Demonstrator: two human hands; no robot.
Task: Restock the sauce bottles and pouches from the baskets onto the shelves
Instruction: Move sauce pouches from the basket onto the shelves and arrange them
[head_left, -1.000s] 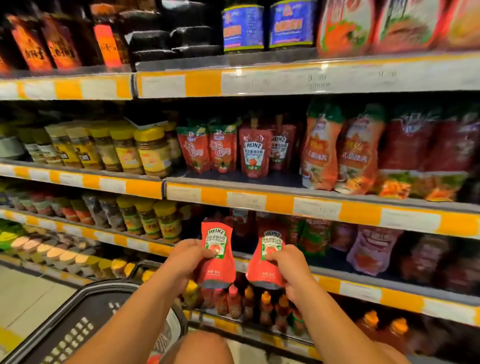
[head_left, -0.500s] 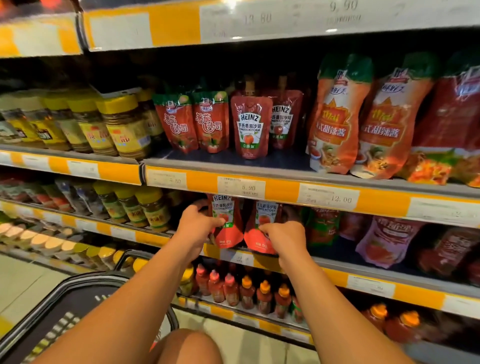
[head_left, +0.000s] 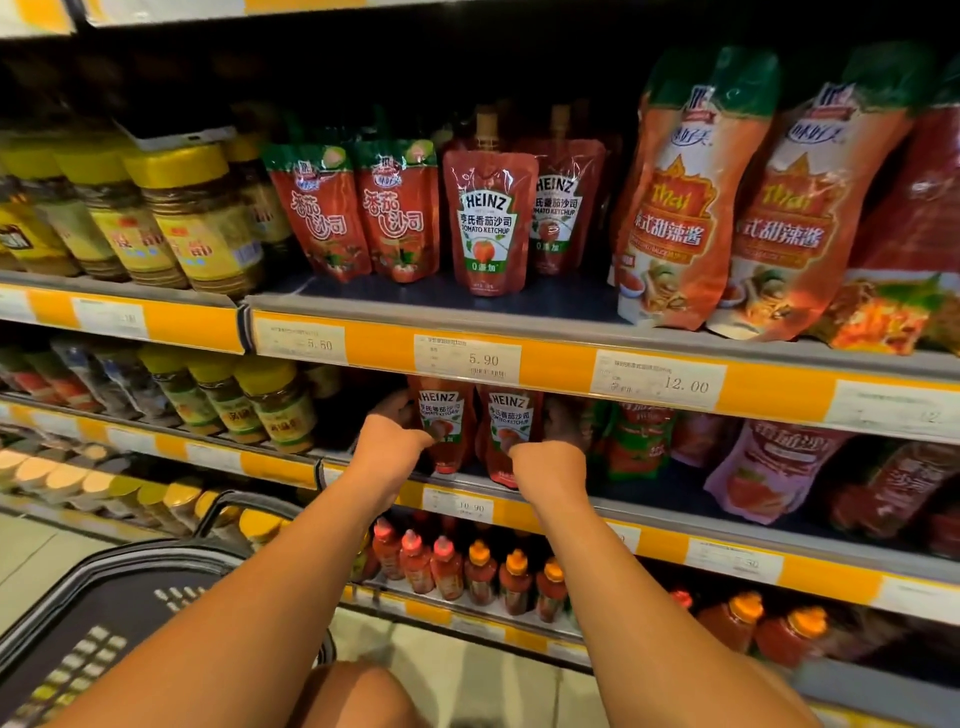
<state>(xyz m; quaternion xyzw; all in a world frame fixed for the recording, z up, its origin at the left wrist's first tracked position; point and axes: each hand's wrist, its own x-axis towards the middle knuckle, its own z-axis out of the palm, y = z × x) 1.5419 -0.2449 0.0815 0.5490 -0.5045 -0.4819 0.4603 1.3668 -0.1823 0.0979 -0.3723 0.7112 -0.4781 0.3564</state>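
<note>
Two red Heinz ketchup pouches stand upright side by side on the middle shelf (head_left: 649, 506), tops tucked under the shelf above. My left hand (head_left: 392, 441) grips the left pouch (head_left: 444, 415), thumb on its front. My right hand (head_left: 545, 462) grips the right pouch (head_left: 511, 421) the same way. More Heinz pouches (head_left: 488, 223) stand on the shelf above. A dark shopping basket (head_left: 104, 613) sits at the lower left, its contents hidden.
Yellow-lidded jars (head_left: 197, 218) fill the upper left shelf. Large orange chili sauce pouches (head_left: 685, 197) lean at upper right. Small red bottles (head_left: 467, 571) line the lower shelf. Pink and red pouches (head_left: 769, 467) sit right of my hands. My knee (head_left: 358, 696) shows below.
Both hands have carried the two Heinz pouches up and forward from open air into the middle shelf. The view has moved closer to the shelves.
</note>
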